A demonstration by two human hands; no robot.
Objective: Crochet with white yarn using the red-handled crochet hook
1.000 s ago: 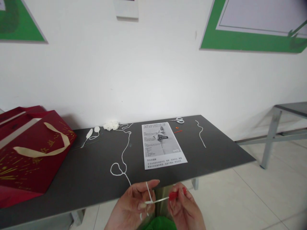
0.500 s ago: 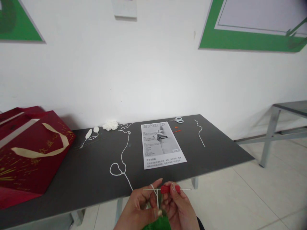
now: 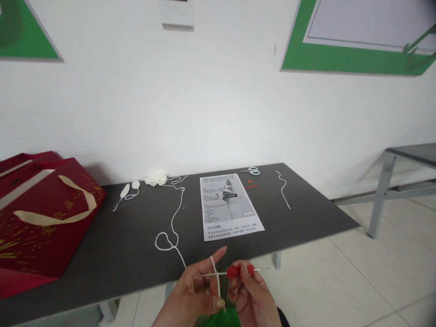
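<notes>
In my right hand (image 3: 250, 290) is a crochet hook (image 3: 235, 272) with a red grip, pinched between thumb and fingers. Its thin metal shaft points left, across the white yarn at my left hand. My left hand (image 3: 197, 288) pinches the white yarn (image 3: 218, 286) between thumb and fingers, and a strand runs over its raised index finger. From there the yarn trails over the dark table (image 3: 136, 254) in a loose loop to a white yarn bundle (image 3: 156, 178) by the wall. Any stitches at the left fingertips are too small to make out.
A printed sheet (image 3: 230, 209) lies mid-table. Behind it are scissors (image 3: 252, 171) and small orange pieces (image 3: 251, 186); a cut strand (image 3: 283, 188) lies right. Two white wired pieces (image 3: 125, 191) lie left, beside a red gift bag (image 3: 54, 218). A bench (image 3: 412, 154) stands far right.
My left index finger has lifted and straightened, drawing the yarn up. The hook has shifted slightly left and down, its shaft crossing the strand.
</notes>
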